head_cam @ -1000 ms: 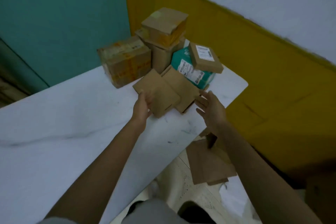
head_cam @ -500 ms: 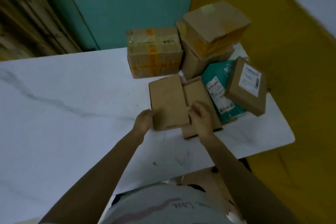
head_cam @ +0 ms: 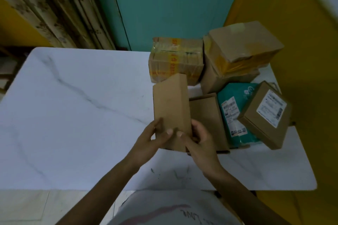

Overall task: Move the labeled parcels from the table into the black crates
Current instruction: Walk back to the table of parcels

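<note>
The table (head_cam: 73, 115) is marbled white with grey veins. The plain box (head_cam: 170, 104) is coloured brown; the taped box (head_cam: 175, 58) is banded in yellow with red print. The bag (head_cam: 236, 115) is coloured teal, labelled white. The curtain (head_cam: 54, 5) is blotched dark on beige.

The plain flat brown cardboard box (head_cam: 171, 109), which lay flat on the white marbled bench (head_cam: 73, 115) half a second ago, has been tilted up, so that its far end now rises in front of the brown carton bound with yellow tape (head_cam: 175, 60). The left hand (head_cam: 151, 141), earlier placed only at the near left corner, is now curled round the lower left edge with the thumb laid on the face. The right hand (head_cam: 200, 143), held open and apart a second ago, has been brought to the lower right edge, which is now gripped.
</note>
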{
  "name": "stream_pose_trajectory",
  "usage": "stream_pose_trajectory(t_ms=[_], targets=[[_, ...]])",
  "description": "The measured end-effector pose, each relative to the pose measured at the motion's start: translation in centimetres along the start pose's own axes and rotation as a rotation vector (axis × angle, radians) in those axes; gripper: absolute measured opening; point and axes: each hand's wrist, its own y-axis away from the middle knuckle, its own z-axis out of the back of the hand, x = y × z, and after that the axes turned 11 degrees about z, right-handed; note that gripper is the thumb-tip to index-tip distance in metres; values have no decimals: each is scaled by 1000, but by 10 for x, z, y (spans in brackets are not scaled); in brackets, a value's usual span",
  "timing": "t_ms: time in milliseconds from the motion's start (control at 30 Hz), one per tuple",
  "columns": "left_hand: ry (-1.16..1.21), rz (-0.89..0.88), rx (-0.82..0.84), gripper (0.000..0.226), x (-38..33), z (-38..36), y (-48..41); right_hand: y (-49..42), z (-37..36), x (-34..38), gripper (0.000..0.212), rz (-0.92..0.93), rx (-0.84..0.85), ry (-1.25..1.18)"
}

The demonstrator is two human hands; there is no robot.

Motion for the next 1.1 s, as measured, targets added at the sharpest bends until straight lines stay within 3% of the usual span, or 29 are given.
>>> stream_pose_trajectory(t_ms=[133, 233, 333, 400, 467, 567, 633, 700, 900, 1100], targets=[[189, -180, 118, 78, -25, -6, 15, 4, -25, 8, 46, 221, 20, 177], [344, -185, -52, 44, -40, -3, 13, 1, -42, 10, 51, 403, 34, 317], [463, -182, -142, 26, -48, 19, 10, -8, -42, 12, 38, 542, 15, 363], [506, -216, -99, 24, -45, 39, 11, -17, -35, 14, 42, 460, -128, 364], [536, -235, -21, 30, -37, 57, 16, -21, -26, 14, 53, 193, -192, 229], [566, -208, 57, 45, -21, 76, 25, -9, -23, 10, 35, -25, -22, -98], [567, -195, 56, 46, -10, 82, 30, 5, -29, 5, 31, -51, 58, -191], [580, -183, 28, 44, -1, 88, 34, 13, -37, 0, 40, -64, 87, -230], [518, -185, -84, 53, 26, 113, 45, 10, -55, 4, 50, -57, 31, -256], [462, -224, -101, 43, 40, 134, 47, 6, -70, 10, 48, -41, 39, -263]])
